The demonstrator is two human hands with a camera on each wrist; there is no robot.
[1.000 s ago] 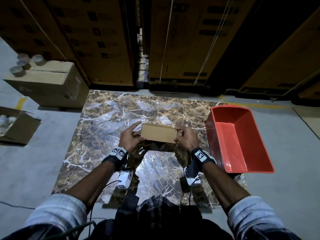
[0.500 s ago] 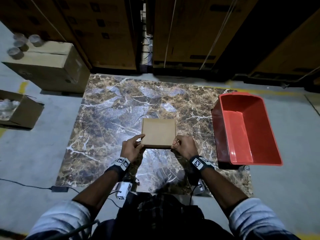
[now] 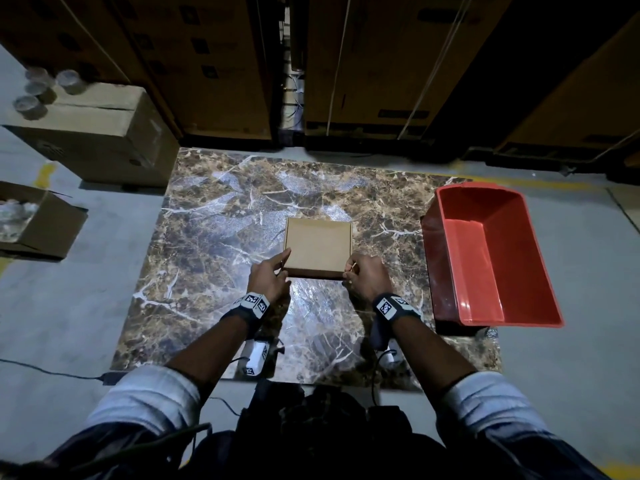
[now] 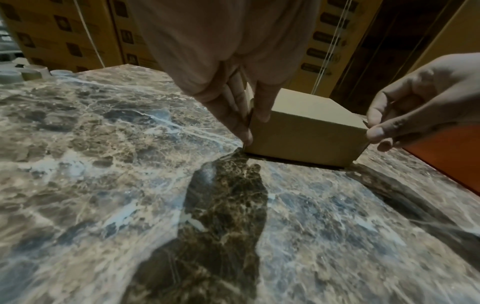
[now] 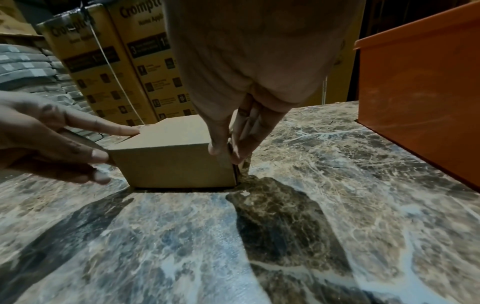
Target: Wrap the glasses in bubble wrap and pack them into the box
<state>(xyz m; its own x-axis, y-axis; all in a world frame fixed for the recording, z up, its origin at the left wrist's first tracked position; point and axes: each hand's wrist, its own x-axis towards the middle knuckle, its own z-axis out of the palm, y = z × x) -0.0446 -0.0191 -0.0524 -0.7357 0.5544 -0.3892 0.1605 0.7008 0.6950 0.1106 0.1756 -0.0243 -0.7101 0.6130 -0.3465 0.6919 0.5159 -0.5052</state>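
Head view: no writing reads from up here. The box point(image 3: 318, 247), small, plain brown card and closed, sits flat in the middle of the marbled worktop point(image 3: 214, 237). The left hand point(image 3: 268, 280) pinches its near left corner, forefinger stretched along the edge; the right hand point(image 3: 365, 277) pinches the near right corner with curled fingers. A red tub point(image 3: 540, 258) stands to the right, well apart from the box. On the floor to the left are a big carton point(image 3: 114, 140) with glasses point(image 3: 34, 91) on top and an open carton point(image 3: 52, 226).

Left wrist view: thumb and fingers of the left hand point(image 4: 246, 115) clamp a thin flap at the box point(image 4: 306, 133) corner; no labels are legible.

Right wrist view: tall cartons point(image 5: 109, 67) behind read "Crompt…", the rest cut off. The right hand point(image 5: 233, 142) nips the box point(image 5: 171, 160) corner flap; the left hand point(image 5: 59, 139) holds the other side.
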